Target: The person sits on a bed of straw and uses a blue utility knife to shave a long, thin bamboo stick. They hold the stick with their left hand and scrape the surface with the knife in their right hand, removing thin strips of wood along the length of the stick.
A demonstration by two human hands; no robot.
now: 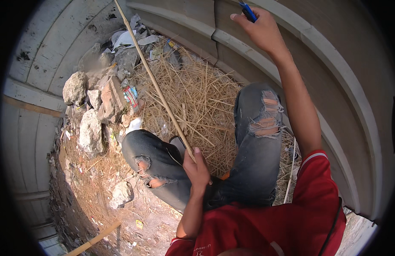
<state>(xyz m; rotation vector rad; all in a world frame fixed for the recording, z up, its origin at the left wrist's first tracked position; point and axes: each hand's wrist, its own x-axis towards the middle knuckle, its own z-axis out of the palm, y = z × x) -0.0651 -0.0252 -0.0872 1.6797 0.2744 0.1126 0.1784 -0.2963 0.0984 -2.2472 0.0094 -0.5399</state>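
Left hand (pixel 197 166) fingers grip one stick (pixel 157 87); right hand (pixel 261 30) pinches one blue tool (pixel 248 12).

You are outdoors in hard daylight, by a concrete wall (pixel 334 55) with stepped ledges that curves along your right. Below you dry straw (pixel 201 98) covers the ground. To your left lies a heap of rocks (pixel 91 128) and broken brick, with paper litter (pixel 129 38) scattered beyond it. Pale painted panels (pixel 48 51) run up the left side. Bare dusty earth (pixel 150 222) shows near the bottom, where a wooden stick (pixel 95 240) lies.
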